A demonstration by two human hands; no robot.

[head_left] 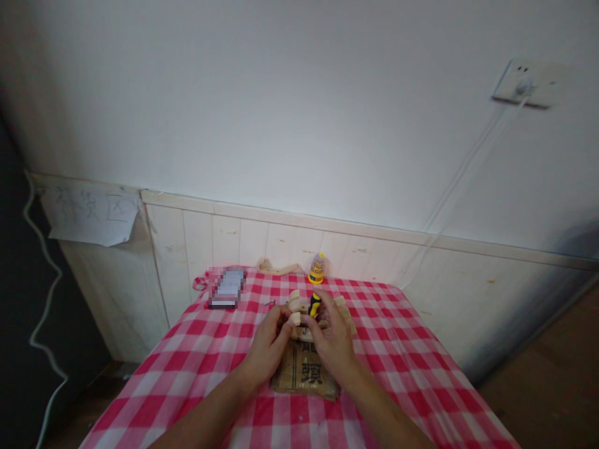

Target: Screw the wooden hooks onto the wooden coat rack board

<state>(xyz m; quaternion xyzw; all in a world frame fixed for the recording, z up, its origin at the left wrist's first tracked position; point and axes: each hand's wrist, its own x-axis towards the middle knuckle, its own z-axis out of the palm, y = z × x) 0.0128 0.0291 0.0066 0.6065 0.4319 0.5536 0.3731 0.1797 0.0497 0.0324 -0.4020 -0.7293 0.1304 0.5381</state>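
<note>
Over the middle of the table, my left hand (270, 337) pinches the left end of a pale wooden piece (294, 302) with rounded ends. My right hand (336, 340) grips a yellow and black screwdriver (315, 304), its handle tilted up between thumb and fingers. The screwdriver's tip is hidden by the hand and the wood. More pale wood (345, 308) shows behind my right fingers. Beneath both hands lies a brown paper packet (304, 373) with dark printed characters.
A phone (228, 288) rests at the back left of the red checked tablecloth (187, 362). By the wall stand a yellow screwdriver bit case (317, 269) and a curved wooden piece (279, 269). A small metal piece (270, 303) lies left of the hands. A cable hangs from the wall socket (526, 84).
</note>
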